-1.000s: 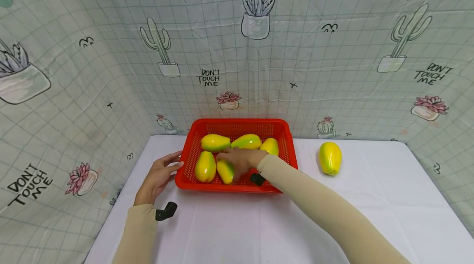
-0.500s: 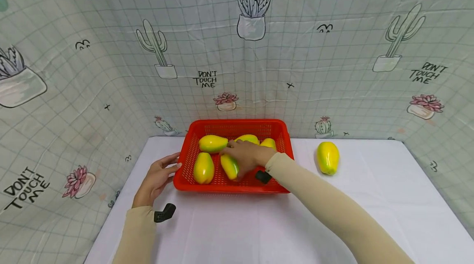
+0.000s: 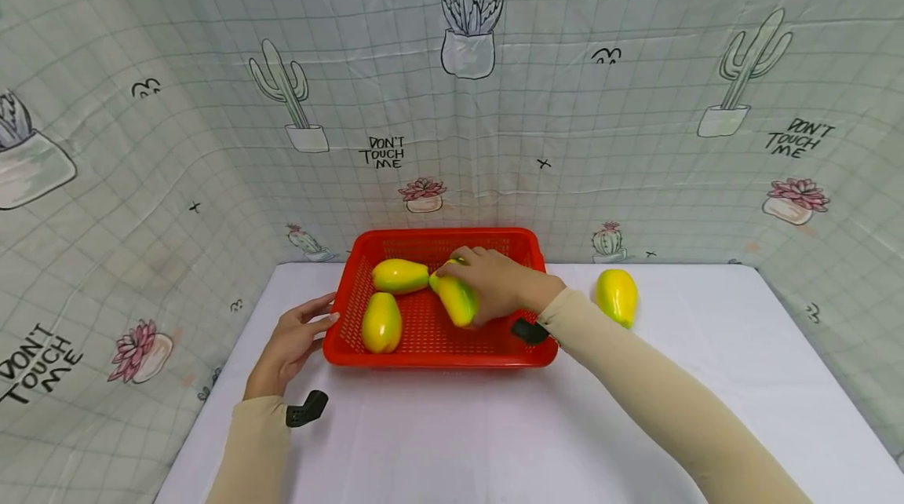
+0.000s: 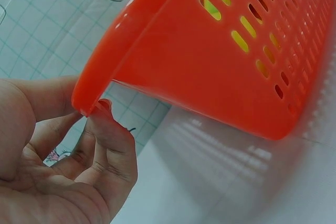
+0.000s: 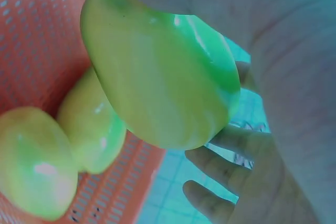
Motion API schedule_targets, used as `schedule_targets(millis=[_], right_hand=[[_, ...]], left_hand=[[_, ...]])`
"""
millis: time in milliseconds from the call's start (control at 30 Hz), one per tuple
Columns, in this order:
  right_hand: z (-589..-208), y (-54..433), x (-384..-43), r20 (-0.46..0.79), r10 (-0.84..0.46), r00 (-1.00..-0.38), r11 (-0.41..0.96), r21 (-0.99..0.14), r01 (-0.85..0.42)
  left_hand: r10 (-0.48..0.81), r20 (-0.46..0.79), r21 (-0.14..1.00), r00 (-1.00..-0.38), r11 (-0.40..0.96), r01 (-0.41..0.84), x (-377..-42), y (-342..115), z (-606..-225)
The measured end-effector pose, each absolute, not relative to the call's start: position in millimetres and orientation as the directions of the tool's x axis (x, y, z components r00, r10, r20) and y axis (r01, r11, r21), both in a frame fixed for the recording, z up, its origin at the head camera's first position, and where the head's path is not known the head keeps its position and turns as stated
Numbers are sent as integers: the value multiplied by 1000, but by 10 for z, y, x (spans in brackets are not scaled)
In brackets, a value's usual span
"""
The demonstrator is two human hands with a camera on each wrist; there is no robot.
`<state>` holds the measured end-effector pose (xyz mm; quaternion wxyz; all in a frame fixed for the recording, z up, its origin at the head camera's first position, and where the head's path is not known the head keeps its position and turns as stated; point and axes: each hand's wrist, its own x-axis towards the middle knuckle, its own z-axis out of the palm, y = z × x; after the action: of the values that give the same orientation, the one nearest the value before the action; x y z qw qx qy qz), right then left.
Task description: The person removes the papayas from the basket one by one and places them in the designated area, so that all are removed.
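My right hand [image 3: 494, 280] grips a yellow-green papaya [image 3: 455, 300] over the middle of the red plastic basket [image 3: 438, 360]. In the right wrist view, thumb and fingers are around this papaya [image 5: 157, 77], which hangs above the basket's mesh. My left hand [image 3: 293, 343] is at the basket's left end. Its thumb and fingers pinch the rim [image 4: 100, 72] in the left wrist view. Two papayas lie in the left part of the basket, one at the back [image 3: 399, 276] and one in front [image 3: 382, 323]. The basket's back right is hidden behind my right hand.
Another papaya [image 3: 617, 297] lies on the white tablecloth [image 3: 706, 378], right of the basket and partly behind my right sleeve [image 3: 657, 402]. A grid-patterned cloth [image 3: 565, 111] with cactus drawings hangs behind and at both sides.
My right hand has lifted the papaya from the basket's front middle and moved it up and right. My left hand stays at the rim. The head view has shifted slightly.
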<state>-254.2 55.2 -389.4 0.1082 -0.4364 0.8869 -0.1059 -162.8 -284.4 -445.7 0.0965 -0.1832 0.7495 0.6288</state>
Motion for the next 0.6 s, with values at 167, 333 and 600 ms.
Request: schedule_targets(millis=[167, 333, 600], right_hand=[[-3842, 740, -2529, -30, -785, -618, 602, -270, -751], [-3772, 937, -2504, 24, -765, -644, 610, -295, -735], [-3738, 1239, -2497, 111, -736, -667, 594, -366, -716]], left_hand=[[-146, -374, 909, -916, 140, -394, -1622, -2854, -4467], [-142, -376, 909, -916, 136, -395, -1622, -2851, -4469], [-142, -375, 908, -916, 144, -394, -1619, -2844, -4465]])
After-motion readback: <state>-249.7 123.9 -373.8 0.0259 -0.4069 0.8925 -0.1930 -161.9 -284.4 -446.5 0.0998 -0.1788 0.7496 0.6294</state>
